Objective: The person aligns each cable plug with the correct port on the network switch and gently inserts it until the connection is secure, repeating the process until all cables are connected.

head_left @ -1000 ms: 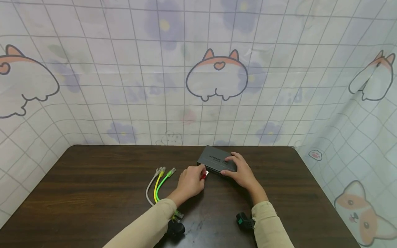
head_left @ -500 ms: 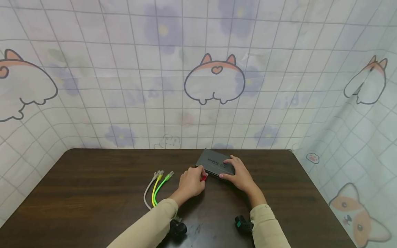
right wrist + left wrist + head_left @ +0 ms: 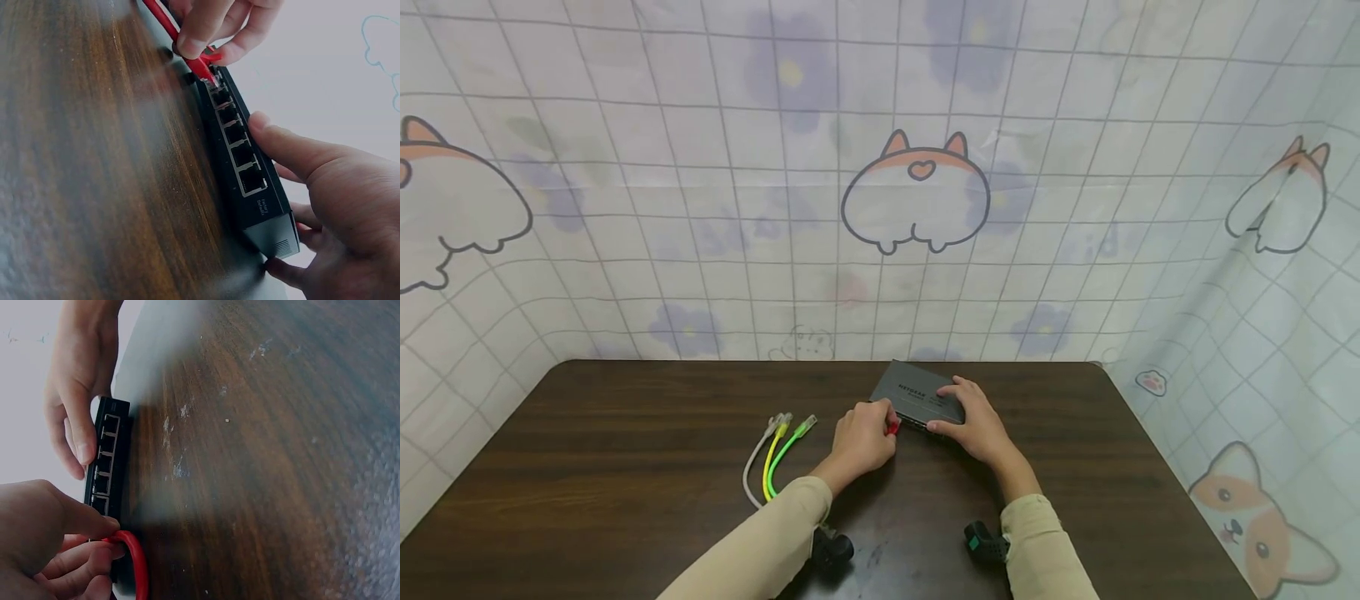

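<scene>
A dark grey network switch (image 3: 912, 388) marked NETGEAR lies near the back edge of the table. My left hand (image 3: 861, 437) pinches a red network cable (image 3: 164, 22) just behind its plug. In the right wrist view the clear plug (image 3: 214, 81) is right at the port at the far end of the row, by the fingertips. The other ports (image 3: 240, 151) in that row are vacant. My right hand (image 3: 979, 423) holds the switch by its right end, thumb at the front edge and fingers over the top and side.
Left of my left hand lie a grey cable (image 3: 750, 467), a yellow cable (image 3: 768, 465) and a green cable (image 3: 782, 454), their lower ends hidden by the left sleeve (image 3: 760, 542). Behind the dark wooden table (image 3: 625, 433) hangs a patterned white curtain (image 3: 737, 208).
My left hand has brought the red cable's plug closer to the switch's port row, and less of the clear tip shows. The right hand keeps its hold. The head view has shifted slightly.
</scene>
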The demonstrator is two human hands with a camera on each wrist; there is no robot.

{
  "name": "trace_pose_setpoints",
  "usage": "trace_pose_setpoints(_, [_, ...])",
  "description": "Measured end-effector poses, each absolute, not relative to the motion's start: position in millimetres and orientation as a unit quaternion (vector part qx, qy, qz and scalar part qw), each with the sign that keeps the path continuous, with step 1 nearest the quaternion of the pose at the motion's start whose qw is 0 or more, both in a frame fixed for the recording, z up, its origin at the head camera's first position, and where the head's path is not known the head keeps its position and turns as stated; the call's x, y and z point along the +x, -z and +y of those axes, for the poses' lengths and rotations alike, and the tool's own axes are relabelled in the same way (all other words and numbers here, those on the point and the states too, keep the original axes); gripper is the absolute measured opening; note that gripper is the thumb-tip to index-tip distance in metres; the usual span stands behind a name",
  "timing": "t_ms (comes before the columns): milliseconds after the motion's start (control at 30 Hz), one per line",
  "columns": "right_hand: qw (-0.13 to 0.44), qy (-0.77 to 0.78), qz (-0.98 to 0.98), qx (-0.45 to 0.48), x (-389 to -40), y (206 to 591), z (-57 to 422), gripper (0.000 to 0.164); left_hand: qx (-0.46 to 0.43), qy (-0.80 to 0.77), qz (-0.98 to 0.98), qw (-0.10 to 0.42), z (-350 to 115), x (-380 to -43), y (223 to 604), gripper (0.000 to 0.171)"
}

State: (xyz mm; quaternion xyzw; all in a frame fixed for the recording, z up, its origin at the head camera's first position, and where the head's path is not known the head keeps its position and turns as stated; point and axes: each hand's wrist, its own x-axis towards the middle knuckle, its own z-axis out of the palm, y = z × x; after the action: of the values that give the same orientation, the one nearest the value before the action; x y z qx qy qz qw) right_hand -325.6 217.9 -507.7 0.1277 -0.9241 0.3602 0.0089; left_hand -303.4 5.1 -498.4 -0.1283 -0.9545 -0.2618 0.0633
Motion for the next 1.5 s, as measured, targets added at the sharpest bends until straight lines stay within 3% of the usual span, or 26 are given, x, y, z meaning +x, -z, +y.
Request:
trace_pose_setpoints(500, [0.001, -0.363, -0.923, 0.126, -324, 506, 217, 0.061, -0.123, 0.272, -0.952, 0.067, 7, -305, 498, 0.015])
trace_pose_setpoints(833, [0.013, -0.367, -0.921, 0.13, -324, 506, 215, 0.058, -0.126, 0.256, -0.956, 0.065, -5, -298, 498, 0.028])
trace_pose_setpoints(1500, [0.011, -0.355, -0.926, 0.13, -327, 509, 213, 0.063, -0.177, 0.258, -0.95, 0.007, -20, -283, 501, 0.028])
